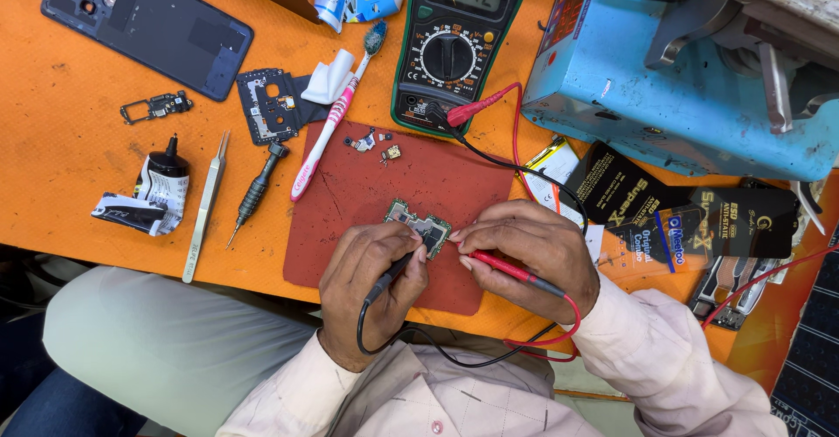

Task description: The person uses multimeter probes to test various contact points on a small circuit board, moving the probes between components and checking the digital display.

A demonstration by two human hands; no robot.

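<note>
Pinching a black test probe (391, 277) in the left hand (369, 281) and a red test probe (509, 270) in the right hand (535, 253), both tips meeting a small green circuit board (421, 224) on a dark red mat (393, 201), near a green multimeter (454, 39) on the orange tabletop (70, 157).

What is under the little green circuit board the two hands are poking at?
A dark red mat lies under the circuit board, on the orange table. The left hand and right hand cover the board's near edge.
</note>
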